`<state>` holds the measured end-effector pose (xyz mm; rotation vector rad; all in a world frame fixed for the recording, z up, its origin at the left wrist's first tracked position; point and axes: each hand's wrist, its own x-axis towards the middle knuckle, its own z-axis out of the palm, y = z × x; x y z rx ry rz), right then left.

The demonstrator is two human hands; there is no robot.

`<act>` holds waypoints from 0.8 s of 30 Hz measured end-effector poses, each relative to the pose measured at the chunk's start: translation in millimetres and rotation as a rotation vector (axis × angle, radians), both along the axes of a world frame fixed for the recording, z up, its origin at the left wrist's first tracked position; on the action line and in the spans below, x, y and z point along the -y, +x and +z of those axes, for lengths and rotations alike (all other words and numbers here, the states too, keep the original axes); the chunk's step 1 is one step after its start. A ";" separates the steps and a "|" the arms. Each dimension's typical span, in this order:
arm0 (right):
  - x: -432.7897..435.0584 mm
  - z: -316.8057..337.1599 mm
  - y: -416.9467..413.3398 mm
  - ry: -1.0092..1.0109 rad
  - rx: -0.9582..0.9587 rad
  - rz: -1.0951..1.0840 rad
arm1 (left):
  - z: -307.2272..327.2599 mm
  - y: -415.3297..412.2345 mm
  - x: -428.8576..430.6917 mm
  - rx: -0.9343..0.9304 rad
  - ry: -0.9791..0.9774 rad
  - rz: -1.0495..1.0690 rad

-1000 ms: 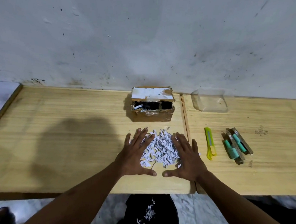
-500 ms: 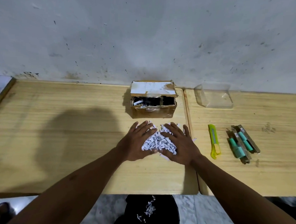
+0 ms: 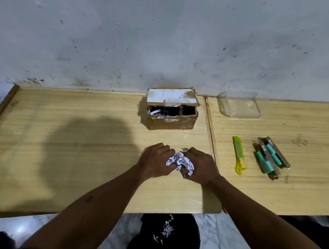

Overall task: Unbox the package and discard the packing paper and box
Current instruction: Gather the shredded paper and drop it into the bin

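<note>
A clump of shredded white packing paper [image 3: 180, 161] is bunched between my two hands on the wooden table [image 3: 84, 149]. My left hand [image 3: 155, 162] curls around its left side and my right hand [image 3: 202, 167] around its right side, both closed on it. Behind them, near the wall, stands the small cardboard box [image 3: 172, 110], its white-labelled flap raised and a few paper shreds showing in its dark inside.
On a second table to the right lie a yellow utility knife [image 3: 239, 155] and packaged teal items [image 3: 270, 158]. A clear plastic container [image 3: 239, 104] sits at the back right. A black bin [image 3: 167, 234] with paper shreds stands on the floor below the table edge.
My hands went from flat and spread beside the loose paper pile to closed together, gathering the shreds into one tight clump. The view shifted slightly.
</note>
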<state>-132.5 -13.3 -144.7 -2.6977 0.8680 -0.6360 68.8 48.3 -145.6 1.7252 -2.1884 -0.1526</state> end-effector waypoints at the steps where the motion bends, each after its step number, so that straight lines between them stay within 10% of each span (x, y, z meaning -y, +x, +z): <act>1: -3.7 1.1 1.7 0.011 0.005 -0.007 | 2.5 -3.4 -3.6 -0.038 0.014 0.021; 15: -148.6 22.5 -48.5 0.407 -0.036 0.004 | 25.1 -59.2 -147.4 -0.183 0.287 0.058; 24: -228.8 -16.3 -76.7 0.795 -0.205 -0.275 | -3.4 -107.4 -213.9 -0.280 0.786 0.367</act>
